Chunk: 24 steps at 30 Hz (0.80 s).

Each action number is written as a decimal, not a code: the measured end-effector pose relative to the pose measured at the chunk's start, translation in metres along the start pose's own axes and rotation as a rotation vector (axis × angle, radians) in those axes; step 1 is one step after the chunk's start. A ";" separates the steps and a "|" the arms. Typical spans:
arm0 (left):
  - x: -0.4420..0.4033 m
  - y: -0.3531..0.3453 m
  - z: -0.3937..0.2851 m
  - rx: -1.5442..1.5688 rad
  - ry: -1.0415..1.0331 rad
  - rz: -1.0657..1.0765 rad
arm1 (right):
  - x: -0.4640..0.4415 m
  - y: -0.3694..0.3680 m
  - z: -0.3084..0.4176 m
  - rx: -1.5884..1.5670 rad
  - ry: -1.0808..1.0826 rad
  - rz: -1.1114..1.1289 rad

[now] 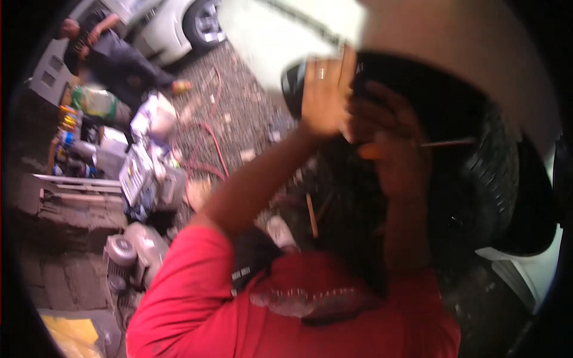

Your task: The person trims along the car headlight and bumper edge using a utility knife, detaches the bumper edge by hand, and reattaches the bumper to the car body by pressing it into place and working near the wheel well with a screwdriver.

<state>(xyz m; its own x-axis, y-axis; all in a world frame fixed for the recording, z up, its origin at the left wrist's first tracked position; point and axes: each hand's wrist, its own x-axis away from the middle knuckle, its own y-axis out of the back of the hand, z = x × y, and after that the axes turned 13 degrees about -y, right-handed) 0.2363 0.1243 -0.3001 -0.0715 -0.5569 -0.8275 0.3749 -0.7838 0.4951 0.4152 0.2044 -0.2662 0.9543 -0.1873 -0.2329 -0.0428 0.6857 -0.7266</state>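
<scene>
My left hand (325, 98), with a ring on one finger, lies with fingers stretched out flat at the edge of a dark opening in the white car body (256, 42). Beside it, in shadow, my right hand (397, 140) is closed around a screwdriver (447, 142). Its thin shaft points right toward the tyre, and a bit of orange, seemingly its handle, shows at my fingers. The black wheel-arch area (441, 80) is right behind both hands. Blur and shadow hide what the fingertips touch.
A tyre (492, 167) stands close on the right. Gravel ground (239, 89) carries a red hose (215, 146) and a thin stick (312, 215). Bottles, boxes and a grey motor (122, 250) crowd the left. Another person (116, 53) is at the upper left near a second car (170, 30).
</scene>
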 end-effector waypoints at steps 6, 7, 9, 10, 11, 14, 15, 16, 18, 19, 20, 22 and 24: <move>-0.001 -0.012 -0.005 0.123 0.210 -0.132 | 0.119 0.142 -0.078 1.106 -0.994 -0.107; 0.002 -0.017 -0.002 0.162 0.205 -0.047 | 0.142 0.180 -0.113 1.298 -1.028 -0.082; -0.003 -0.011 -0.005 0.066 0.124 -0.019 | 0.172 0.227 -0.162 1.545 -1.157 -0.014; -0.007 -0.006 -0.004 -0.034 0.031 0.004 | 0.184 0.245 -0.187 1.543 -1.163 -0.008; -0.008 -0.005 -0.003 -0.034 0.037 0.010 | 0.195 0.261 -0.208 1.666 -1.175 -0.034; -0.009 -0.005 -0.003 0.032 0.031 0.034 | 0.182 0.238 -0.218 1.805 -1.294 -0.027; -0.010 -0.007 -0.003 0.025 0.041 0.042 | 0.173 0.226 -0.217 1.819 -1.397 0.001; -0.010 -0.008 -0.003 0.019 0.051 0.049 | 0.176 0.233 -0.227 1.818 -1.399 0.002; -0.009 -0.007 -0.003 0.058 0.094 0.050 | 0.187 0.255 -0.258 1.817 -1.258 0.181; -0.009 -0.007 -0.002 0.096 0.137 0.051 | 0.186 0.256 -0.262 1.818 -1.256 0.180; -0.010 -0.007 -0.004 0.093 0.136 0.048 | 0.184 0.256 -0.268 1.827 -1.247 0.209; -0.009 -0.009 -0.009 0.166 0.255 0.009 | 0.182 0.259 -0.275 1.837 -1.232 0.244; -0.006 -0.015 -0.006 0.140 0.245 0.026 | 0.180 0.264 -0.281 1.839 -1.220 0.259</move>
<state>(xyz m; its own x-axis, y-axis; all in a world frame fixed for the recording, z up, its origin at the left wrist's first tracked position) 0.2363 0.1411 -0.3039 0.1680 -0.5075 -0.8451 0.2413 -0.8100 0.5344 0.4927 0.1543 -0.6812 0.6736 -0.1130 0.7304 -0.6155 0.4611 0.6391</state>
